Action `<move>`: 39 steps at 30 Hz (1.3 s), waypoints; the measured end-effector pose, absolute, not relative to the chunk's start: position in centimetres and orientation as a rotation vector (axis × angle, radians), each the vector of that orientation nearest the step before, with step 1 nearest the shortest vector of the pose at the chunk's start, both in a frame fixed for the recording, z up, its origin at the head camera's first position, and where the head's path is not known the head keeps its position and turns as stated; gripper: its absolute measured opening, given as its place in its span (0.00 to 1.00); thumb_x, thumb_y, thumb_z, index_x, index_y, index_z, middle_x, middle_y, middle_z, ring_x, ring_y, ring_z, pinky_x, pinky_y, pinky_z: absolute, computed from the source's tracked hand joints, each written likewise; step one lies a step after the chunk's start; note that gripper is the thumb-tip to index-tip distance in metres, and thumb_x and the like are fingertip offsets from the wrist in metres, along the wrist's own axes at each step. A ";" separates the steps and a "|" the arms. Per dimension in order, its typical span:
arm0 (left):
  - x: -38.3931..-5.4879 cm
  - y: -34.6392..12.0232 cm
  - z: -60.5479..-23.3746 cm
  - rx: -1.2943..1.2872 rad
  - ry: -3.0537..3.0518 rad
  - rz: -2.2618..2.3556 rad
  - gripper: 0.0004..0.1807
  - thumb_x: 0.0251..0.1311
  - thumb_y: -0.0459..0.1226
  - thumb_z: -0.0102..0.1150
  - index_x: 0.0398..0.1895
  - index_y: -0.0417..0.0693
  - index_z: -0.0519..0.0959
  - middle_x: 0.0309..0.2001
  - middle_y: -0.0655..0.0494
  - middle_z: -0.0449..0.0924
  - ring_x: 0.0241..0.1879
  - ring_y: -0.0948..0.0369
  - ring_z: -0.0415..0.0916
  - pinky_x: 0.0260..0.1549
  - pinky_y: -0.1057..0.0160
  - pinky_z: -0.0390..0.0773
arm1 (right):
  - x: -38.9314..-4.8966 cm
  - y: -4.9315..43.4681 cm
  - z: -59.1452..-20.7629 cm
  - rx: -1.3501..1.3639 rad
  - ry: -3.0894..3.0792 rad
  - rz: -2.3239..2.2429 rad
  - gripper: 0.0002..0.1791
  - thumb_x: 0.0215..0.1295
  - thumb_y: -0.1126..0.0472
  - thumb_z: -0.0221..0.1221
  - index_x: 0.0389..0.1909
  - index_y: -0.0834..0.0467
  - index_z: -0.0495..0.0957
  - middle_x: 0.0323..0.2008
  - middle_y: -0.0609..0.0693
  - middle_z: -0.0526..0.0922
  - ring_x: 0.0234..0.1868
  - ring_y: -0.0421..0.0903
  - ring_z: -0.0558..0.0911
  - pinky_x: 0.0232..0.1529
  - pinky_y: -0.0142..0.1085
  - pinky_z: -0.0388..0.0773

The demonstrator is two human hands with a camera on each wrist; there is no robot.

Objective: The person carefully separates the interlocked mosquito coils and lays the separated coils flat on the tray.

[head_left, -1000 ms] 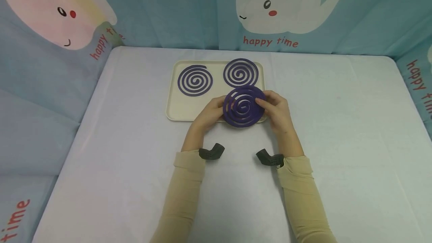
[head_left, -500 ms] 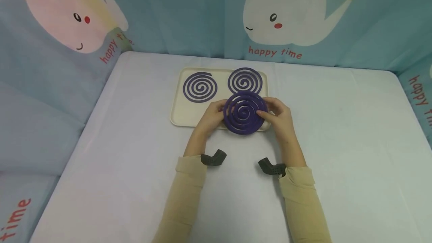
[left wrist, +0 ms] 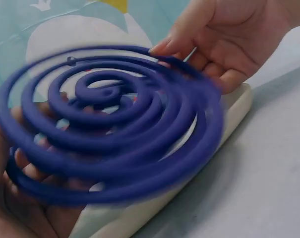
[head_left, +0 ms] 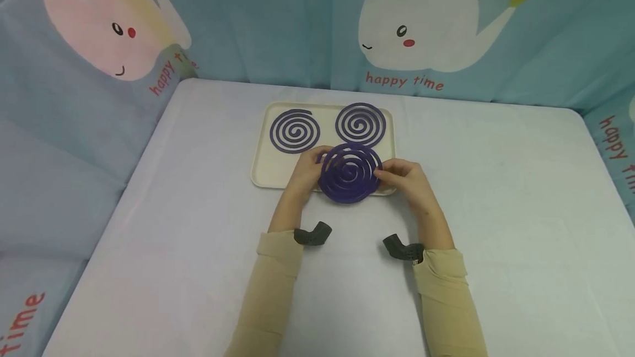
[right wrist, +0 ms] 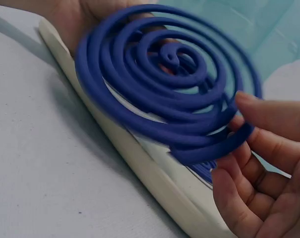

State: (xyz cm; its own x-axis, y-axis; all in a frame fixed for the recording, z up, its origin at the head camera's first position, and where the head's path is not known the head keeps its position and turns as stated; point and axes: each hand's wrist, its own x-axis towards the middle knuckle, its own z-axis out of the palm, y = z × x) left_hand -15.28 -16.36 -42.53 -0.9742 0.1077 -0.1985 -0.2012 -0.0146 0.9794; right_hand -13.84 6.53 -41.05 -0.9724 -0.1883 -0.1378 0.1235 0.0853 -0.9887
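Two purple mosquito coils [head_left: 349, 183], apparently one over the other and a little offset, are held tilted above the tray's front edge. My left hand [head_left: 306, 172] holds their left side, its fingers reaching underneath in the left wrist view. On the right, my right hand [head_left: 408, 179] pinches the rim, thumb [right wrist: 269, 116] on top and fingers below. A cream tray [head_left: 270, 172] lies under and behind the hands. Flat on it are one coil [head_left: 295, 131] at the back left and another [head_left: 360, 120] at the back right, partly hidden by the held coils.
A white cloth covers the table [head_left: 496, 208]. Behind and to the left hangs a blue curtain [head_left: 278, 26] printed with whales. Dark wrist-worn pieces stick out by the left sleeve [head_left: 275, 274] and the right sleeve [head_left: 446, 285].
The held coils have shifted left over the tray, and their layers look more offset. My right hand has come slightly nearer to me. The head view has tilted a little upward.
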 end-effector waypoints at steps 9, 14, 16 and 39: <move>-15.1 -15.8 -42.4 -0.144 1.710 2.299 0.12 0.60 0.31 0.57 0.45 0.33 0.75 0.33 0.53 0.77 0.32 0.64 0.76 0.36 0.69 0.78 | -13.9 6.0 -41.5 -0.140 2.193 -1.950 0.10 0.54 0.70 0.65 0.35 0.72 0.79 0.28 0.45 0.84 0.33 0.39 0.80 0.41 0.28 0.75; -14.9 -15.7 -42.4 -0.048 1.417 2.448 0.15 0.64 0.26 0.49 0.53 0.29 0.71 0.43 0.51 0.81 0.41 0.61 0.80 0.47 0.64 0.78 | -14.2 6.0 -41.9 -0.126 2.185 -2.056 0.04 0.54 0.73 0.63 0.31 0.67 0.82 0.27 0.42 0.84 0.32 0.40 0.80 0.40 0.29 0.76; -14.9 -15.7 -42.5 -0.053 1.399 2.451 0.18 0.65 0.27 0.48 0.57 0.28 0.69 0.48 0.51 0.80 0.46 0.61 0.79 0.52 0.63 0.75 | -14.1 6.1 -42.0 -0.148 2.225 -2.024 0.04 0.54 0.73 0.64 0.31 0.67 0.83 0.27 0.40 0.84 0.33 0.39 0.80 0.40 0.28 0.76; -15.3 -15.8 -42.7 -0.030 1.525 2.299 0.23 0.65 0.28 0.49 0.63 0.35 0.64 0.45 0.50 0.78 0.41 0.60 0.81 0.46 0.61 0.79 | -14.3 8.2 -41.9 -0.075 2.017 -2.110 0.13 0.62 0.72 0.56 0.25 0.51 0.82 0.24 0.45 0.84 0.25 0.40 0.83 0.32 0.31 0.81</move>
